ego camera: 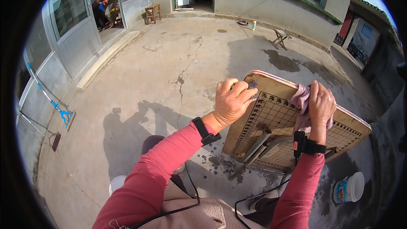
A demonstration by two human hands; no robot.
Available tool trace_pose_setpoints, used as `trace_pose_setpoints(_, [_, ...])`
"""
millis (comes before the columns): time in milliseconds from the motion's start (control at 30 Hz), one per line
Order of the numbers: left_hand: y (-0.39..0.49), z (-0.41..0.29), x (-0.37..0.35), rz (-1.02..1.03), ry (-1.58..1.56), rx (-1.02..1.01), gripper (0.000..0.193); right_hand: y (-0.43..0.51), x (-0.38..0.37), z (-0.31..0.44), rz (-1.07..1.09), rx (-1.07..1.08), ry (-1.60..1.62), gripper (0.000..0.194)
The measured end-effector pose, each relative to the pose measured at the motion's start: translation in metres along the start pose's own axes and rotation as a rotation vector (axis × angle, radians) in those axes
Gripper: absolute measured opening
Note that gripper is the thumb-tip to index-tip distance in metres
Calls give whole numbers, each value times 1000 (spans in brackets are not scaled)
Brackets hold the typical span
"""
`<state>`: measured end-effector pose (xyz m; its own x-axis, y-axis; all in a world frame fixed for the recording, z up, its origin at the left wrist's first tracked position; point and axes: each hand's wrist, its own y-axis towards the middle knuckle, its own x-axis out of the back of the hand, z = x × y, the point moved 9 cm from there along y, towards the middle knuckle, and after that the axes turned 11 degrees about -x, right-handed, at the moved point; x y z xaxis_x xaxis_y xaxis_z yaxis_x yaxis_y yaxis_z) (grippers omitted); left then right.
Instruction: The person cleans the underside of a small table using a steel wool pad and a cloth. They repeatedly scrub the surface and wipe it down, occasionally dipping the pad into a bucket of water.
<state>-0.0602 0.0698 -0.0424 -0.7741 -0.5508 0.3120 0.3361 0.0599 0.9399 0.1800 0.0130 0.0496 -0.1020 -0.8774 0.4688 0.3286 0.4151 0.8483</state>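
Note:
A folding table (248, 111) with metal tube legs (257, 144) stands tilted on its edge, its grid-printed underside towards me. My left hand (230, 101) is closed on a grey scouring pad (253, 86) at the board's upper left corner. On the top edge, my right hand (321, 103) grips a pink cloth (300, 98) that hangs over the rim and down the underside. Both wrists wear black straps.
A white bucket (355, 187) stands at the right and another white container (117, 183) at my left. A mop (65, 114) and a broom (54, 141) lean by the left wall. Farther off are a folding stool (279, 38), a wooden stool (153, 12) and a person (106, 3) in a doorway.

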Motion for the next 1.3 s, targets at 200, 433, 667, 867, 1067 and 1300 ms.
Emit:
trace_pose_setpoints(200, [-34, -33, -10, 109, -16, -51, 29, 1, -2, -2, -5, 6, 19, 39])
trace_pose_setpoints(433, [-24, 4, -9, 21, 23, 92, 38, -1, -2, -5, -20, -1, 26, 38])
trace_pose_setpoints(667, [-46, -20, 6, 144, -11, -3, 34, 0, -12, -12, 16, -7, 80, 37])
trace_pose_setpoints(867, [-68, 23, 8, 80, -523, 549, 33, 0, -22, -24, 20, -18, 30, 38])
trace_pose_setpoints(1067, [-60, 58, -21, 261, -820, 786, 73, 0, -27, -33, 45, -5, 39, 38])
trace_pose_setpoints(1300, [-71, 33, -64, 348, -1126, 742, 68, -18, -18, -7, -142, -31, -6, 29])
